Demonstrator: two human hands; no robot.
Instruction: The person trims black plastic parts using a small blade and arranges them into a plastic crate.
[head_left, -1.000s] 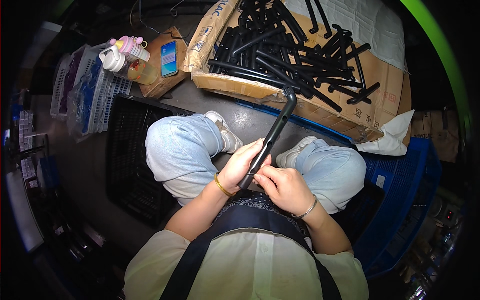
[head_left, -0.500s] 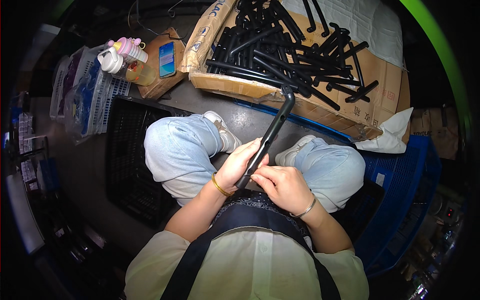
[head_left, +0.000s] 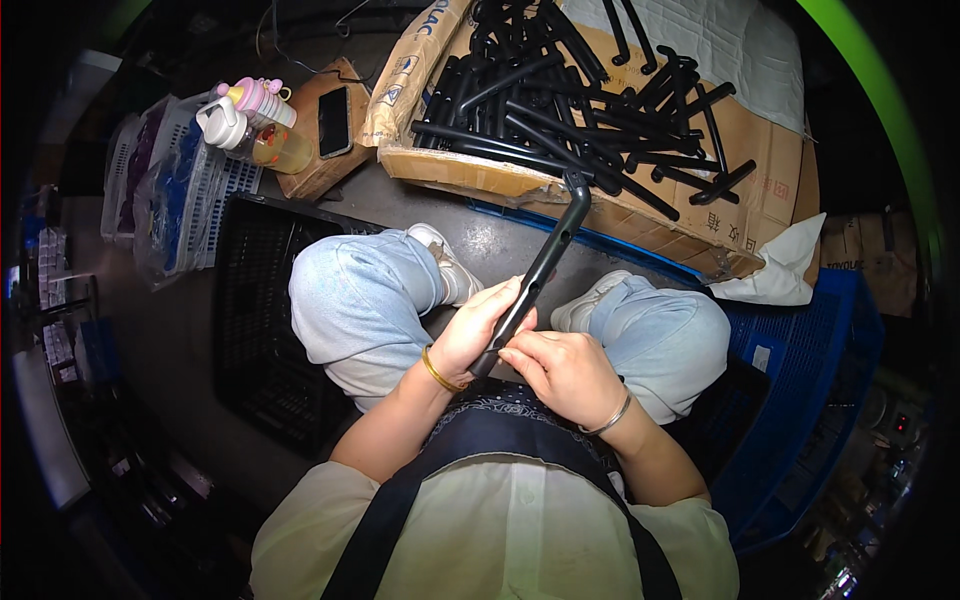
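Note:
A long black bent tube (head_left: 545, 262) with holes along its side slants up and away over my lap, its short angled end toward the box. My left hand (head_left: 482, 325) is wrapped round its lower part from the left, a gold-coloured bangle on that wrist. From the other side, my right hand (head_left: 560, 367) has thumb and forefinger pinched together against the tube near its lower end. Whatever is between those fingertips is too small to make out. A silver-coloured bangle sits on the right wrist.
Ahead, an open cardboard box (head_left: 480, 172) holds a heap of similar black tubes (head_left: 560, 120). At the far left, a phone (head_left: 334, 122) and drink bottles (head_left: 262, 125) stand around a small brown box (head_left: 318, 175). Crates flank me: black (head_left: 265, 330) left, blue (head_left: 800, 420) right.
The phone's screen has turned from lit to dark. My hands and the tube have hardly moved.

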